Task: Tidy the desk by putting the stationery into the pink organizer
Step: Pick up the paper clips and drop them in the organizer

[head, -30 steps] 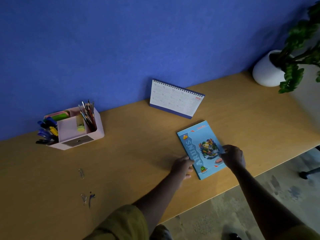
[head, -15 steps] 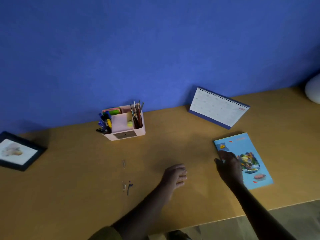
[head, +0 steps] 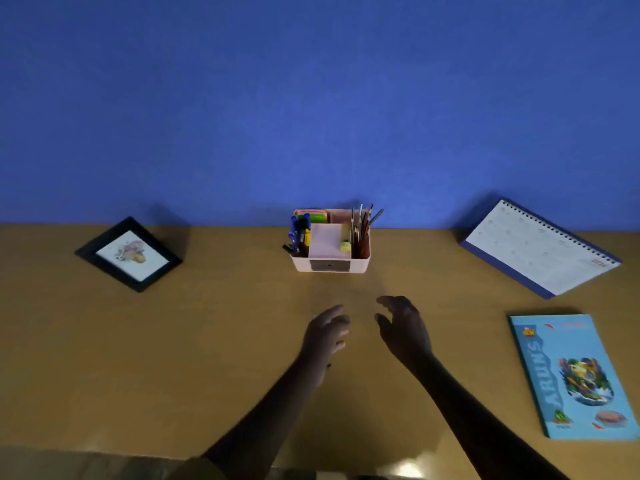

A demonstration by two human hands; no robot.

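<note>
Both empty — left hand (head: 325, 336) fingers loosely spread | right hand (head: 403, 327) loosely curled | near pink organizer (head: 330, 263)

We read "ARUN'S" in pale letters running up blue notebook (head: 568, 375) cover. Desk calendar (head: 533, 247): red year mark at corner, grid figures, both too blurred for us.

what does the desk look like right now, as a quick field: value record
left hand: open, holding nothing, over the desk in front of the pink organizer
right hand: open, holding nothing, beside the left hand
pink organizer: upright at the wall, pens in its left compartment, pencils in its right
notebook: flat at the right, closed
calendar: propped behind the notebook
picture frame: left of the organizer
</note>
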